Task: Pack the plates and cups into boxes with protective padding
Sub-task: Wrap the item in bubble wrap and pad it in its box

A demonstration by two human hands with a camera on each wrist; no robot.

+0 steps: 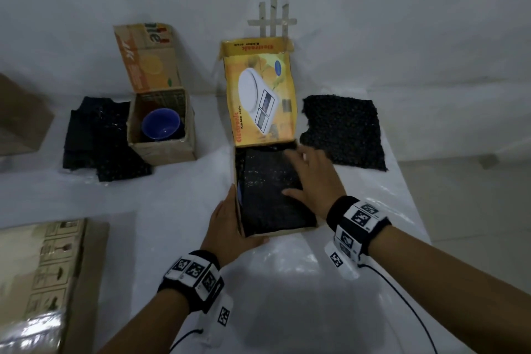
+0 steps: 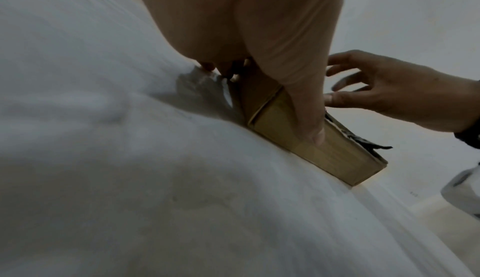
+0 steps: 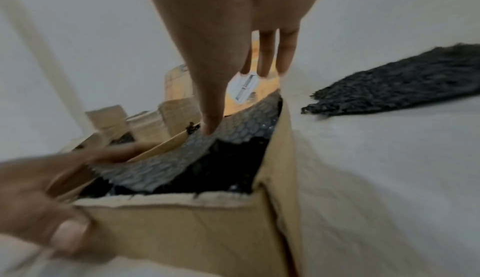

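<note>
A yellow kitchen-scale box [image 1: 287, 231] lies in front of me with its lid [image 1: 258, 95] standing up at the back. Black bubble wrap [image 1: 267, 204] covers its inside and hides whatever lies under it. My left hand [image 1: 230, 221] grips the box's near left corner, thumb along the front wall [image 2: 298, 154] and fingers on the left wall. My right hand [image 1: 307, 175] lies flat on the wrap with spread fingers, and its thumb [image 3: 210, 125] touches the wrap [image 3: 182, 158]. A blue cup [image 1: 162, 125] sits in a small open carton [image 1: 166, 152] at the back left.
Folded black bubble wrap [image 1: 94, 141] lies left of the small carton. A loose black sheet [image 1: 344, 132] lies right of the yellow box. A large flat carton [image 1: 51, 282] lies near left, another box [image 1: 20, 118] far left. The table's right edge [image 1: 411, 195] runs close by.
</note>
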